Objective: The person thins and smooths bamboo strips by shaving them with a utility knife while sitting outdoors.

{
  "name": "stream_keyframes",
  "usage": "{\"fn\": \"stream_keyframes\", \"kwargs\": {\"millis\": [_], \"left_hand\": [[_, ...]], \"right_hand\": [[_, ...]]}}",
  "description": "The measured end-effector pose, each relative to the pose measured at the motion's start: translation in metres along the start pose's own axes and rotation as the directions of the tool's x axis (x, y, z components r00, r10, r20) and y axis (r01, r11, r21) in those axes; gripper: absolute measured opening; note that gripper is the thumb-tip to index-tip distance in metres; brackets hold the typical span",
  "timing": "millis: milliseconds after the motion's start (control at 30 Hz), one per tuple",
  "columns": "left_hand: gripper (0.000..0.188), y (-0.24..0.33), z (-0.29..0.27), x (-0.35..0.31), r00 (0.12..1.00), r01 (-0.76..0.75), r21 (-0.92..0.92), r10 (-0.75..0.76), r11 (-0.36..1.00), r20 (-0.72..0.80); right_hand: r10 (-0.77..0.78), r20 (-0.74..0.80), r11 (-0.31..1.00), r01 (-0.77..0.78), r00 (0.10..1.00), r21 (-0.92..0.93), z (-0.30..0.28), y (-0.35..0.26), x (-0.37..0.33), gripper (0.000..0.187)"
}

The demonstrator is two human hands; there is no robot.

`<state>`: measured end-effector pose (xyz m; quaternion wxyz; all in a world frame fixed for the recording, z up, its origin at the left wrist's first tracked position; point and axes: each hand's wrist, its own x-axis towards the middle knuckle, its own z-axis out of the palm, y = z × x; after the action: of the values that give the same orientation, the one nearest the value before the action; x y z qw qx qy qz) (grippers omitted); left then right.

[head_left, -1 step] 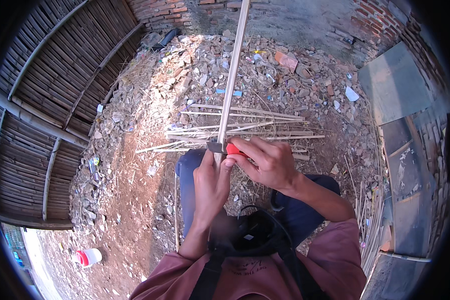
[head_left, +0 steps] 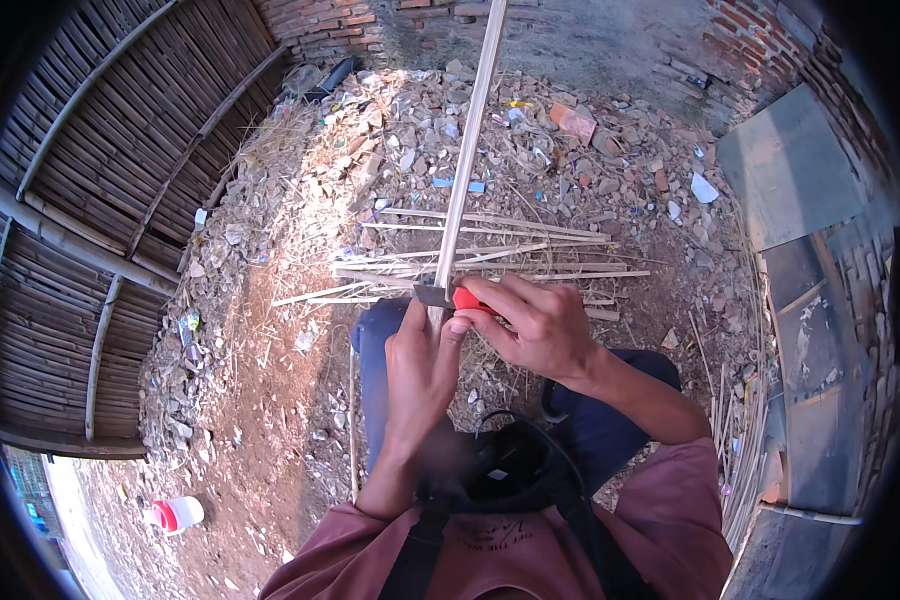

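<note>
A long pale bamboo strip (head_left: 465, 170) stretches away from my lap toward the brick wall. My left hand (head_left: 418, 372) is closed around its near end, thumb and fingers pinching it. In my right hand (head_left: 538, 325) is a knife (head_left: 433, 295) with a red handle and a short, dark, wide blade. That blade lies across the strip just beyond my left fingertips, touching it. My right thumb is close beside my left one. Part of the handle is hidden under my right fingers.
Beyond my knees, several split bamboo strips (head_left: 490, 268) lie across the ground. Rubble (head_left: 410, 140) is heaped behind them, up to a brick wall (head_left: 570, 45). A slatted bamboo panel (head_left: 120, 120) stands left, above a white-and-red container (head_left: 178, 515). Grey boards (head_left: 790, 170) lean at the right.
The far end of the bamboo strip has swung slightly right. Both hands and the knife stay in nearly the same place.
</note>
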<state>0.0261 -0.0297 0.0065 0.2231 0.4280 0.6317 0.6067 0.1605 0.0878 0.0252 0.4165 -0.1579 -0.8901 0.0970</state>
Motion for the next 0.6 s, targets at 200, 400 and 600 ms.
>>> {"fn": "stream_keyframes", "kwargs": {"millis": [200, 400, 600], "left_hand": [[0.028, 0.011, -0.012, 0.000, 0.994, 0.029, 0.156, -0.045, 0.987, 0.102], [0.024, -0.001, -0.013, -0.002, 0.987, -0.016, -0.184, 0.045, 0.983, 0.153], [0.021, 0.004, -0.017, -0.004, 0.972, 0.170, -0.283, -0.115, 0.944, 0.203]], "right_hand": [[-0.012, 0.033, 0.999, 0.010, 0.999, 0.046, 0.001, 0.004, -0.003, 0.028], [-0.034, 0.043, 0.990, 0.028, 0.999, 0.136, 0.001, 0.005, -0.005, 0.029], [-0.021, 0.057, 0.990, 0.013, 0.998, 0.141, 0.001, 0.004, -0.004, 0.029]]}}
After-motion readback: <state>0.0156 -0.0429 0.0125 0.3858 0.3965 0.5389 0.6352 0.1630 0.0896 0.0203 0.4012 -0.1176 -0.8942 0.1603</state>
